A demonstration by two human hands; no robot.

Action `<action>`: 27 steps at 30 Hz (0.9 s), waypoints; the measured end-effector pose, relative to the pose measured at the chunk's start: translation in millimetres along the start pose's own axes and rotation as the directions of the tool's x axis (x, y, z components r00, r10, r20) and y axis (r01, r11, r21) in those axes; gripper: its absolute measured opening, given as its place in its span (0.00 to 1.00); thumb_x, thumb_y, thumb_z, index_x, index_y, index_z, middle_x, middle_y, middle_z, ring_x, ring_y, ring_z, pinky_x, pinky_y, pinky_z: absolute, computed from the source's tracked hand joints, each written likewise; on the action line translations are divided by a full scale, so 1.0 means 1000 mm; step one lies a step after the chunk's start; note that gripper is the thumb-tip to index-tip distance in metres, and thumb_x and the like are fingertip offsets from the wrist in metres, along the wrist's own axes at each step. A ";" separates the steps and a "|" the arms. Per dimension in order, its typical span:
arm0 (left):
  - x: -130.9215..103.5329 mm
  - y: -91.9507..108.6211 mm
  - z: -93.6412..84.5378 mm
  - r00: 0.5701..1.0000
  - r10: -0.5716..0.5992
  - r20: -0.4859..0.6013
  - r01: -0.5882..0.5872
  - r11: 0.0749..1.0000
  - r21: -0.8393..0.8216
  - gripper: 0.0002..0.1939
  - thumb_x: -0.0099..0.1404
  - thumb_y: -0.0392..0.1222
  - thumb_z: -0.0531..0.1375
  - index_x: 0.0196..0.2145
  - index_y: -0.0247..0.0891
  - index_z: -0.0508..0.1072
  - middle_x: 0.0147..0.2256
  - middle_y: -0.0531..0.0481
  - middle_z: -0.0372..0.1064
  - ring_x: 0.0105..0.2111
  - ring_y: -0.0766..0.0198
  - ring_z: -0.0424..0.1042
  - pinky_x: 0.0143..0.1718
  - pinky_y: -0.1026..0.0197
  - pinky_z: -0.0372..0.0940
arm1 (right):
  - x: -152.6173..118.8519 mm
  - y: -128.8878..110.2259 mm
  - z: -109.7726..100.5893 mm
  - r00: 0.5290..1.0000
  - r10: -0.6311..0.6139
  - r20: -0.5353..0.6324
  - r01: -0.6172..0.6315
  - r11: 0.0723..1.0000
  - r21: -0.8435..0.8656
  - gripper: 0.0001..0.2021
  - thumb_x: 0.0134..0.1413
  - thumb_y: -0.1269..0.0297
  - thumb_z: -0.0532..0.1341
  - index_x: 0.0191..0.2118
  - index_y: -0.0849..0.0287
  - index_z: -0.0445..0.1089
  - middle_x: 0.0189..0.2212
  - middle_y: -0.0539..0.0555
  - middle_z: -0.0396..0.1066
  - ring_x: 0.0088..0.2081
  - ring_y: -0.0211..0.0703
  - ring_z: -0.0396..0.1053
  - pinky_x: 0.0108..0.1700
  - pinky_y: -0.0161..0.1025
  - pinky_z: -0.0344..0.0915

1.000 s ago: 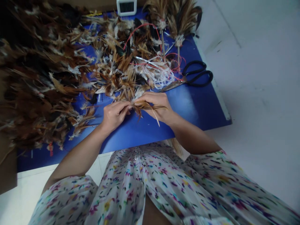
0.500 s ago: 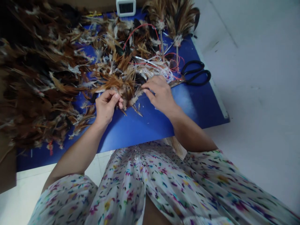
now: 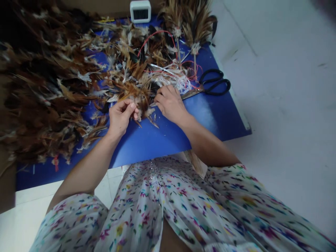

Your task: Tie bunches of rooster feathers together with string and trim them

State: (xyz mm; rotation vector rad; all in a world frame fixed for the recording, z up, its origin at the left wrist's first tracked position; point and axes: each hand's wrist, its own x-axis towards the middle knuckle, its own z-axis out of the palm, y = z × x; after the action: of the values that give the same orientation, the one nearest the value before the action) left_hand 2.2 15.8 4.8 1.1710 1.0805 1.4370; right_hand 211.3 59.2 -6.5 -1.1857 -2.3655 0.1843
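Observation:
Brown and black feathers lie loose over the blue table [image 3: 157, 140]. My left hand [image 3: 120, 115] is closed in a pinch on feathers, at the lower left of a brown feather tuft [image 3: 138, 92]. What exactly sits between its fingertips is partly hidden. On the tuft's right side, my right hand [image 3: 170, 103] has its fingers curled together on a pale greyish feather [image 3: 153, 104]. Its palm faces down and hides the fingertips in part. Small feather scraps [image 3: 152, 120] lie on the table between the hands.
Black-handled scissors [image 3: 215, 82] lie right of my right hand, near a tangle of white strips [image 3: 181, 80] and red cord [image 3: 157, 32]. Two feather dusters on sticks [image 3: 195, 45] are behind. A white-framed device [image 3: 140, 12] stands at the back. A large feather heap [image 3: 47, 94] covers the left.
My right hand has moved left and closer to the tuft, and its fingers have curled in. The left hand keeps its pinch. The whole view has shifted slightly.

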 end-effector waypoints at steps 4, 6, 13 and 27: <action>0.000 -0.003 -0.002 0.999 0.023 0.030 -0.024 1.000 0.014 0.22 0.54 0.59 0.71 0.26 0.38 0.72 0.21 0.56 0.72 0.15 0.73 0.67 0.17 0.69 0.64 | 0.001 0.004 0.001 0.995 0.011 -0.095 0.001 0.991 0.133 0.07 0.64 0.68 0.56 0.38 0.57 0.72 0.45 0.58 0.71 0.51 0.54 0.63 0.56 0.56 0.61; 0.001 -0.003 -0.002 0.999 0.030 0.043 -0.030 0.999 0.011 0.21 0.54 0.58 0.71 0.26 0.38 0.73 0.21 0.55 0.72 0.15 0.73 0.67 0.17 0.69 0.64 | 0.002 0.005 -0.001 0.988 0.019 -0.154 0.018 0.973 0.232 0.05 0.61 0.69 0.58 0.36 0.57 0.71 0.41 0.56 0.72 0.48 0.51 0.65 0.55 0.53 0.62; 0.001 -0.005 -0.004 0.998 0.014 0.066 -0.015 1.000 0.011 0.21 0.55 0.57 0.71 0.27 0.37 0.72 0.22 0.55 0.71 0.16 0.73 0.67 0.18 0.68 0.64 | 0.003 0.000 -0.001 0.963 0.233 -0.135 -0.099 0.775 0.624 0.07 0.57 0.61 0.63 0.37 0.59 0.75 0.32 0.51 0.74 0.33 0.39 0.68 0.40 0.40 0.66; -0.006 -0.002 0.002 0.979 -0.066 0.193 0.061 0.998 0.036 0.22 0.53 0.60 0.71 0.28 0.37 0.74 0.19 0.54 0.71 0.17 0.70 0.69 0.21 0.66 0.68 | 0.004 -0.022 0.007 0.971 0.241 0.005 -0.170 0.674 0.719 0.15 0.48 0.52 0.69 0.31 0.61 0.75 0.23 0.48 0.70 0.26 0.34 0.61 0.30 0.35 0.58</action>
State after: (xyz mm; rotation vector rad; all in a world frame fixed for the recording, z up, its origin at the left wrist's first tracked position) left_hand 4.6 9.9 2.3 1.2587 0.9971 1.2336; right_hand 189.9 49.6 -3.5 -1.0091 -1.7658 1.0142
